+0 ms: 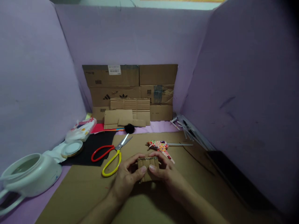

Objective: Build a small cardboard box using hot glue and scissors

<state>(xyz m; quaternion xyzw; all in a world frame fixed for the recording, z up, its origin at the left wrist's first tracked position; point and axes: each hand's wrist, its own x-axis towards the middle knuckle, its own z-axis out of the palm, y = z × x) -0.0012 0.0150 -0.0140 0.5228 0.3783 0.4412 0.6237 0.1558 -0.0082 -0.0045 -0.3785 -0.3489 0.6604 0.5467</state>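
Observation:
A small brown cardboard piece (147,175) with ridges is held up between both hands, over a large cardboard sheet (93,193). My left hand (127,174) grips its left side, thumb on the near face and fingers behind. On the right side my right hand (167,171) does the same, its thumb pressed close to the other one. The far side of the piece is hidden. Just beyond the right hand lies a glue gun (161,147) with a flowery pattern and a glue stick in its back. Scissors (116,150) with one red and one yellow handle rest open near the left hand.
At the left stand a white teapot-like pot (35,177) and a round lid (72,148). Black sheets (93,144), a black yarn ball (129,128) and stacked cardboard pieces (118,116) lie farther back. Glue sticks (193,130) and a dark flat slab (240,180) line the right wall.

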